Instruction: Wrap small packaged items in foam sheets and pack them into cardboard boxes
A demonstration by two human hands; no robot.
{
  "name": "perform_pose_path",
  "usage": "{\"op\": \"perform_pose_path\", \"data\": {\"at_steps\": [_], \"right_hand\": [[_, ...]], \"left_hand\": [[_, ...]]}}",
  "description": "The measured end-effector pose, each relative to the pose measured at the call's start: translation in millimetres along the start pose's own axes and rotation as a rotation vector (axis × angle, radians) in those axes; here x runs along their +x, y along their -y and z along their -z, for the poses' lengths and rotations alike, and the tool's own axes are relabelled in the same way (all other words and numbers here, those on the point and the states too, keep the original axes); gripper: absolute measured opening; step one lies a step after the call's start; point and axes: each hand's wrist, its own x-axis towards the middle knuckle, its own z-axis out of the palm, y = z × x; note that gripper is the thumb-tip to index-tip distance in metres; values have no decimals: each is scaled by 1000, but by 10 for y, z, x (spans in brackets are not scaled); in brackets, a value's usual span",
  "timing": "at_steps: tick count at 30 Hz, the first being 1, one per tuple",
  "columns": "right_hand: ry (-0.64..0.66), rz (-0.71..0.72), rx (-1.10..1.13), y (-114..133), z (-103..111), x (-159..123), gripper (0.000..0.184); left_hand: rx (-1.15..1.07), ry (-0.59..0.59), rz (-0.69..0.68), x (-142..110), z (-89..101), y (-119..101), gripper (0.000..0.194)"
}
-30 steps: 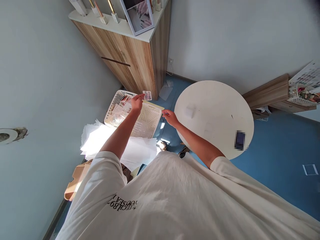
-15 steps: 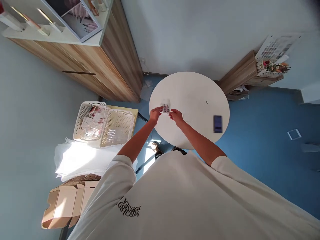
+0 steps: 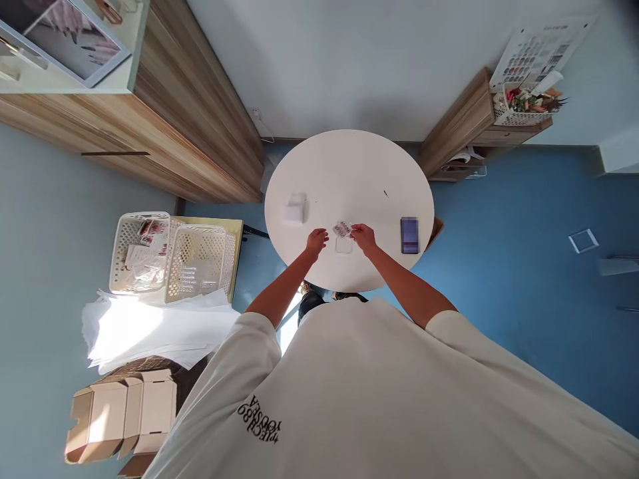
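Note:
My right hand (image 3: 363,237) pinches the edge of a small clear card with rows of pink and dark pieces (image 3: 342,229), too small to make out fully. The card is tilted above the white round table (image 3: 349,166). To its left, my left hand (image 3: 317,242) is apart from it, fingers loosely stretched and holding nothing visible. Just below the card lies a clear, shallow square plastic case (image 3: 343,246). Farther left on the tabletop sits a small white stack (image 3: 295,211) with a clear piece behind it.
A phone (image 3: 409,235) lies on the table's right side, and a small dark bit (image 3: 386,193) lies farther back. At the left stand two white baskets (image 3: 172,263), white sheets (image 3: 154,332) and an open cardboard box (image 3: 107,416). A wooden cabinet (image 3: 200,113) rises at back left.
Both hands have moved toward the table's middle and nearer to me. The patterned card is now tilted in my right hand, away from the white stack. My view has shifted right.

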Motion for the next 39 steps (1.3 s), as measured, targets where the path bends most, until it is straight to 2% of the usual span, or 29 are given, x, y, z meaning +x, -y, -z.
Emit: {"op": "perform_pose_path", "data": {"at_steps": [4,8,18,25,31,39], "right_hand": [[3,10,-53,-176,127,32,19],[-5,9,-138,-311,172,44,22],[69,125,-418,-564,96,15,29],[65,128,-478,-629,42,48,31],[54,130,-393,-620,7,50,26],[48,95,-341,-576,26,5,21]], "left_hand": [[68,22,82,10,-66,155,32],[128,64,103,54,-104,271,32],[280,76,83,90,-112,510,39],[270,108,90,83,-94,578,40],[260,120,81,122,-94,617,36],[246,104,99,123,-99,552,36]]}}
